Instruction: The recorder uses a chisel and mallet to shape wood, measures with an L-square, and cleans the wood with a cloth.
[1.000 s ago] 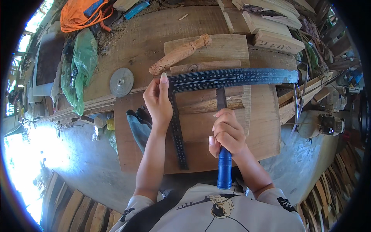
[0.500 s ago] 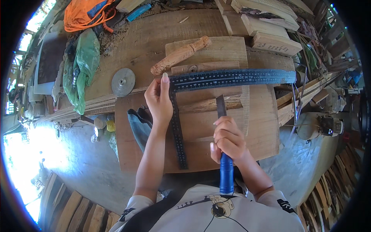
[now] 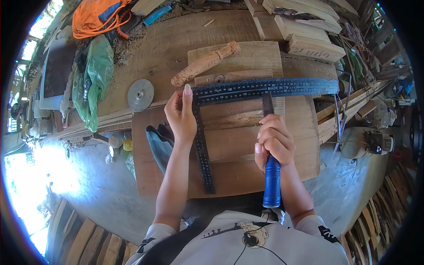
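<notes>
My left hand [image 3: 181,115] grips the corner of a black L-shaped steel square [image 3: 229,92], thumb on top, with one arm of it running toward me. The square lies across a light board [image 3: 263,57] and a strip of wood [image 3: 234,76]. My right hand [image 3: 276,141] is closed round a chisel-like tool with a blue handle [image 3: 272,185]; its dark flat blade [image 3: 268,106] reaches the square's lower edge. A rough strip of wood [image 3: 227,118] lies below the square. A knobbly tan wooden piece [image 3: 198,67] rests just above it. A dark teal cloth [image 3: 159,150] lies left of my forearm.
A round metal disc [image 3: 140,95], a green plastic bag [image 3: 92,79], orange cord [image 3: 95,22] and a blue packet [image 3: 157,15] sit to the left and back of the bench [image 3: 159,39]. Stacked planks [image 3: 316,48] fill the back right; more boards [image 3: 84,243] stand below, by the floor.
My right hand drew the tool down from the square, then moved it up and to the right; the blade now meets the square's edge farther right. My left hand stays at the corner.
</notes>
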